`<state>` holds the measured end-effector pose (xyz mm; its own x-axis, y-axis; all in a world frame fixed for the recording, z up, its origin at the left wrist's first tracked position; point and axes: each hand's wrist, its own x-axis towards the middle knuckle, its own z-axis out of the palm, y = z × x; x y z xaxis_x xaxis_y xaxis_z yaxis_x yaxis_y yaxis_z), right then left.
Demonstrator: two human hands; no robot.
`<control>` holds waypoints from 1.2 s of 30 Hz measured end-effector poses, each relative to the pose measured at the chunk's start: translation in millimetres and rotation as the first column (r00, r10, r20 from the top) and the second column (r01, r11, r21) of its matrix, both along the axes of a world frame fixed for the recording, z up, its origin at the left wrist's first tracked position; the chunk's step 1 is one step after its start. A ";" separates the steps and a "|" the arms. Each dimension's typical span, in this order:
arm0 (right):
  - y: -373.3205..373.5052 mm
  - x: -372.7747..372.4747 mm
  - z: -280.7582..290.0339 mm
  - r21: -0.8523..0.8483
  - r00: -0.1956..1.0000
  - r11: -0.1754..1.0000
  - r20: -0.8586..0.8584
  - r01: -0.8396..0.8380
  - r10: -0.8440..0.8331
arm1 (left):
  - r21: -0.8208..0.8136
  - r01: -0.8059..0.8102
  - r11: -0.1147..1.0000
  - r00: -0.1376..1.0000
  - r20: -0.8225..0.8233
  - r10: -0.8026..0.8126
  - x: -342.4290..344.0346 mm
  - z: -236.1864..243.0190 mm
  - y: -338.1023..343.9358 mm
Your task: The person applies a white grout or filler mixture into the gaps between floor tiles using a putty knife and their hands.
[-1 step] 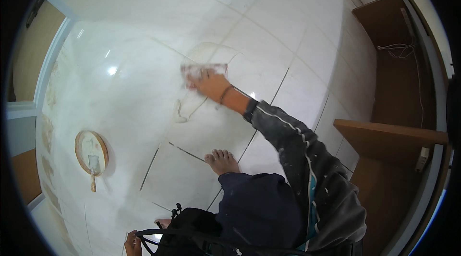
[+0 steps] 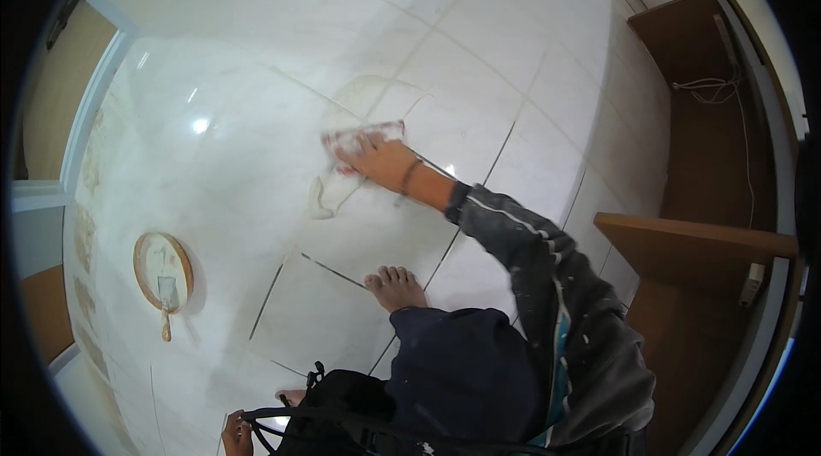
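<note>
My right hand (image 2: 380, 161) is closed on a flat rectangular float (image 2: 389, 128), whitish with red patches and slightly blurred. Its face lies against the white tiled floor (image 2: 329, 315), over a joint between tiles. Pale wet grout (image 2: 319, 201) lies in a curved ridge just below the float, and a thin smear of it spreads above. At the lower left edge, my left hand (image 2: 237, 435) shows only in part beside a black strap; its fingers are mostly hidden.
A round tan-rimmed bowl (image 2: 187, 272) of white paste stands at left, with a wooden-handled putty knife (image 2: 167, 306) across its rim. My bare foot (image 2: 398, 287) rests on the tiles. Open brown cabinets (image 2: 684, 238) with a loose white cable line the right. A door frame (image 2: 90, 109) stands left.
My right hand and the float have shifted slightly toward me and to the right, and the float is tilted a little differently. The bowl and putty knife have not moved.
</note>
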<state>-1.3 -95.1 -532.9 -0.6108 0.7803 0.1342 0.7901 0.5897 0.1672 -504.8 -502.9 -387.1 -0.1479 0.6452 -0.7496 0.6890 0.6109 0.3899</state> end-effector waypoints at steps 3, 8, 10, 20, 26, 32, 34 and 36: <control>-2.4 45.9 35.0 -0.151 0.918 0.942 -0.314 -0.300 0.242 | 0.038 -0.065 0.997 0.998 0.018 0.064 -0.1 -2.8 -2.9; 74.3 97.5 78.3 -0.257 0.955 0.928 -0.058 0.268 -0.292 | 0.018 -0.041 0.999 0.998 0.050 0.040 6.7 1.0 2.0; 111.7 75.2 96.3 -0.434 0.871 0.770 0.080 0.468 -0.484 | 0.011 0.008 1.000 0.998 0.054 -0.009 -2.6 -4.2 -5.9; 27.6 -17.8 68.1 -0.581 0.991 0.809 -0.030 0.089 -0.131 | 0.120 0.026 0.992 0.999 -0.039 -0.022 5.9 -5.6 12.5; -63.3 18.0 29.5 -0.370 0.950 0.878 -0.043 -0.303 0.310 | 0.118 0.150 0.982 0.989 -0.032 -0.148 -10.7 -13.8 32.0; -15.9 2.8 77.2 -0.579 0.988 0.811 -0.058 0.084 -0.145 | 0.171 0.127 0.977 0.989 0.057 -0.138 -19.9 -6.2 82.2; -2.3 -13.2 77.8 -0.574 0.980 0.805 -0.015 0.152 -0.196 | 0.212 0.289 0.933 0.952 0.041 -0.304 -14.0 -5.2 116.4; 2.1 -24.7 75.5 -0.551 0.941 0.767 0.120 0.328 -0.316 | 0.330 0.352 0.876 0.922 0.041 -0.386 -1.2 -6.2 154.6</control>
